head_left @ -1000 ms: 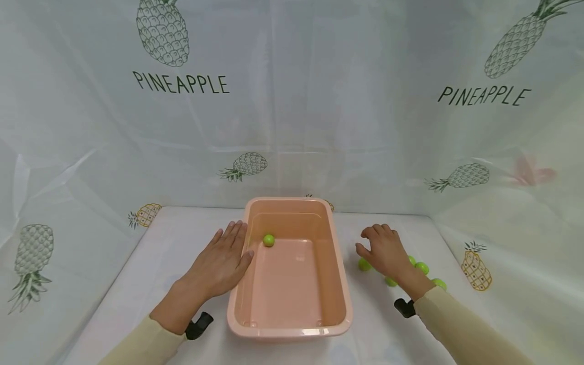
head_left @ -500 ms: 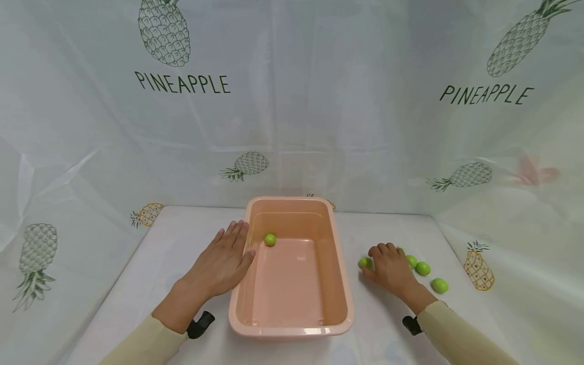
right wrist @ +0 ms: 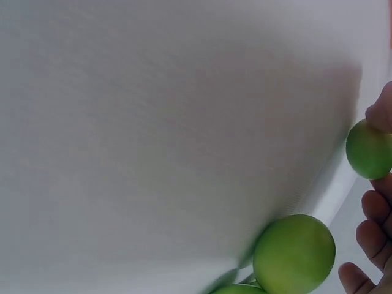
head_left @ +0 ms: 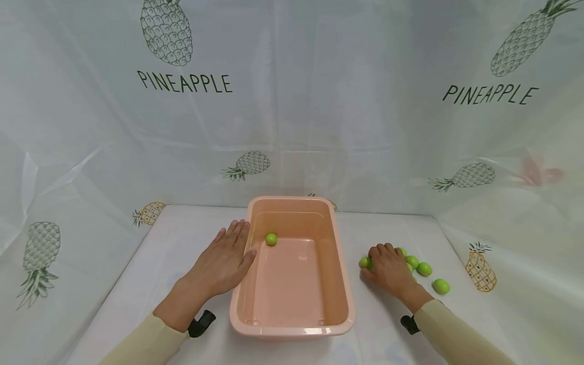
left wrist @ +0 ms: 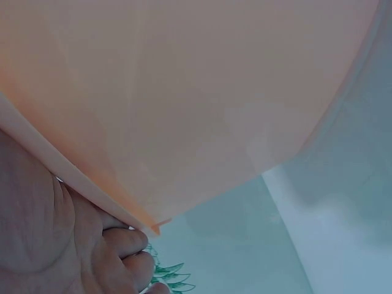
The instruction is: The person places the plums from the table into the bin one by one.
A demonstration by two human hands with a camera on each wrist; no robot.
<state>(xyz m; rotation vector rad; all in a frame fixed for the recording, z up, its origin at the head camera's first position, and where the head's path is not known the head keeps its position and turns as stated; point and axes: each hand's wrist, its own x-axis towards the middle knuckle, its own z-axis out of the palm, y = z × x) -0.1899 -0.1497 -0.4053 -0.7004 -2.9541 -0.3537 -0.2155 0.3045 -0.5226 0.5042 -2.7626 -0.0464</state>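
My left hand [head_left: 224,259] lies with straight fingers along the left rim of a peach-coloured plastic basin [head_left: 292,332]; the left wrist view shows its palm [left wrist: 43,226] under the rim. Inside the basin, near its far left corner, sits a small round green fruit [head_left: 271,239]. To the right of the basin, my right hand [head_left: 388,268] is low over the table and pinches another green fruit [right wrist: 369,150] between thumb and finger. Close by in the right wrist view is a second, larger-looking green fruit [right wrist: 294,254]. The right hand partly covers the group in the head view.
More green fruits, among them one at the near right [head_left: 441,286], lie behind and right of the right hand. The table [head_left: 182,233] has a white cover. A pale curtain [head_left: 296,101] printed with pineapples surrounds it at the back and sides.
My right hand has come down and toward me onto the fruits, its thumb and finger closing on the leftmost one. The left hand stays on the basin's rim.
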